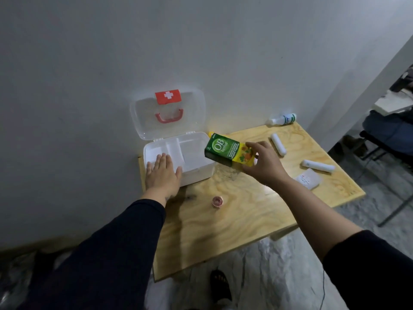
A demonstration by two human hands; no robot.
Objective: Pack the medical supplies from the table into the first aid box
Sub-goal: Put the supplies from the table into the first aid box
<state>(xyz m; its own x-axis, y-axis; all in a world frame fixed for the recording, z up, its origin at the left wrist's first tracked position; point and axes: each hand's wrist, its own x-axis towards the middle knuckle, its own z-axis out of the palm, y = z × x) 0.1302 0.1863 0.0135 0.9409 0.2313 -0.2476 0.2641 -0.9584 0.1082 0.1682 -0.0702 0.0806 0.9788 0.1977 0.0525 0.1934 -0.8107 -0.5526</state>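
Note:
The white first aid box stands open at the table's back left, its clear lid with a red cross label leaning on the wall. My left hand lies flat on the box's near left corner, fingers spread. My right hand grips a green and yellow herbal medicine carton, held in the air just right of the box. On the table lie two white gauze rolls, a white bottle, a flat white packet and a small tape roll.
The wooden table is pushed against a grey wall. A chair with dark fabric stands to the right. My foot shows on the marbled floor below the table's near edge.

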